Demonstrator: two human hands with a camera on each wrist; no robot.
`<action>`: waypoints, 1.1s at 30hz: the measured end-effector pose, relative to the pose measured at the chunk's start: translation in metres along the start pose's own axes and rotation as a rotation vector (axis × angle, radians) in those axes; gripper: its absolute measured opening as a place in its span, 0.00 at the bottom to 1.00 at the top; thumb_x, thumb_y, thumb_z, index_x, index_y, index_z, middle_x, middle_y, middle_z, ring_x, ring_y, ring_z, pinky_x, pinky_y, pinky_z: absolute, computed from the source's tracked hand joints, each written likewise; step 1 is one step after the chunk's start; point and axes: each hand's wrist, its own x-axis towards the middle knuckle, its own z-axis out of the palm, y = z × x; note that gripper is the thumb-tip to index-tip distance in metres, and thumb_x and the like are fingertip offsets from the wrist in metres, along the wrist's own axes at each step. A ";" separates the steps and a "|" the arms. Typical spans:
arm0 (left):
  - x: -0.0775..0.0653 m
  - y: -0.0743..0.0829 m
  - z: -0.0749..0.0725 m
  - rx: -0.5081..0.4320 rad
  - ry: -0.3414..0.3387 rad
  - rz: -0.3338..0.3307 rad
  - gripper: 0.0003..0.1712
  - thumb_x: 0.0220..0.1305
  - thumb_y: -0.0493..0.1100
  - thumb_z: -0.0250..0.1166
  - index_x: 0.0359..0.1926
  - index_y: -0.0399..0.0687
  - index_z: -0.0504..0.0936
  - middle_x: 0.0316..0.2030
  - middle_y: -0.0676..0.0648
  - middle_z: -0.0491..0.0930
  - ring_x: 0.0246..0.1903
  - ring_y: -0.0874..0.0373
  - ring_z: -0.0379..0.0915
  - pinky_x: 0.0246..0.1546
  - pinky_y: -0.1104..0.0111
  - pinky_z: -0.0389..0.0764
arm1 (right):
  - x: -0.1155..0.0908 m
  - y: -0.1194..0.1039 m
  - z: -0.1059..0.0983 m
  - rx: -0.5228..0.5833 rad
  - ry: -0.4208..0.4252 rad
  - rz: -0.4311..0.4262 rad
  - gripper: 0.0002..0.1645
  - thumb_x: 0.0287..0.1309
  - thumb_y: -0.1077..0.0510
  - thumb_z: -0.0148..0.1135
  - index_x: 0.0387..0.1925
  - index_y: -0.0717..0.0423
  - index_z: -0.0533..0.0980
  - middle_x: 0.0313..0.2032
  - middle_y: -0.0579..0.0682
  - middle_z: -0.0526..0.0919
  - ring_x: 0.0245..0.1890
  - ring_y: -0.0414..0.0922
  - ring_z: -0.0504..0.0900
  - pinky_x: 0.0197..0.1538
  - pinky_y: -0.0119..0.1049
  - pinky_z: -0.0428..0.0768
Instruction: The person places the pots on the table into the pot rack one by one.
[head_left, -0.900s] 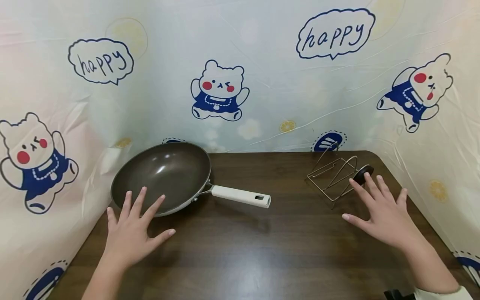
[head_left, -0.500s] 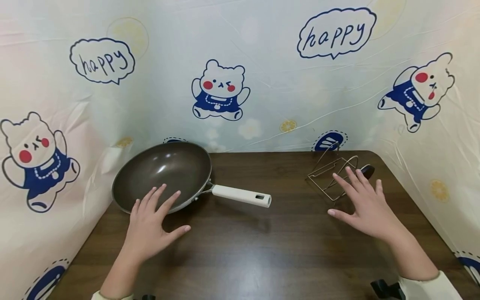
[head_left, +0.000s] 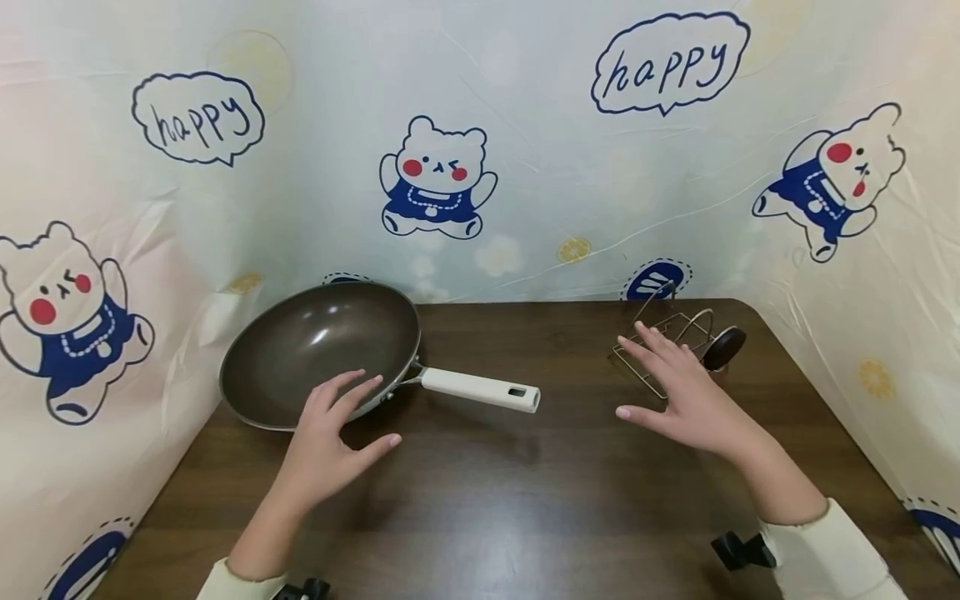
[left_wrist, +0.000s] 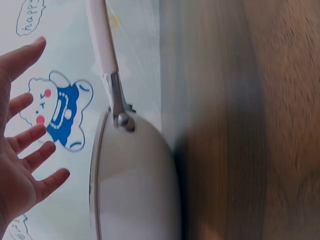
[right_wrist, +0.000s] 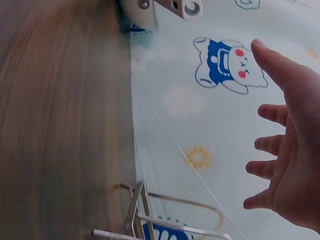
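Observation:
A wok-like frying pan (head_left: 322, 350) with a dark inside and a white handle (head_left: 480, 390) stands at the left of the table, its handle pointing right. My left hand (head_left: 322, 450) hovers in front of the pan's near rim, fingers spread and holding nothing. In the left wrist view the pan's pale outer wall (left_wrist: 137, 185) shows beside that hand. My right hand (head_left: 690, 400) is held over the table with fingers apart, in front of a wire rack (head_left: 637, 367) that it partly hides. The rack's bent bars (right_wrist: 140, 210) appear in the right wrist view, apart from the fingers.
A black round disc (head_left: 724, 347) sits at the rack's right side; whether it is fixed to it I cannot tell. The brown wooden table (head_left: 495, 500) is bounded behind and at both sides by a printed curtain (head_left: 525, 150).
Both hands have moved inward, the left one to the right and the right one to the left. The pan and the rack have stayed in place.

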 end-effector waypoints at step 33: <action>0.009 0.034 0.060 -0.763 -0.258 -0.628 0.20 0.56 0.40 0.73 0.50 0.40 0.83 0.47 0.40 0.83 0.46 0.51 0.79 0.45 0.69 0.79 | 0.074 -0.033 0.045 0.307 -0.209 -0.035 0.37 0.63 0.44 0.62 0.68 0.55 0.67 0.67 0.55 0.68 0.67 0.54 0.66 0.64 0.56 0.67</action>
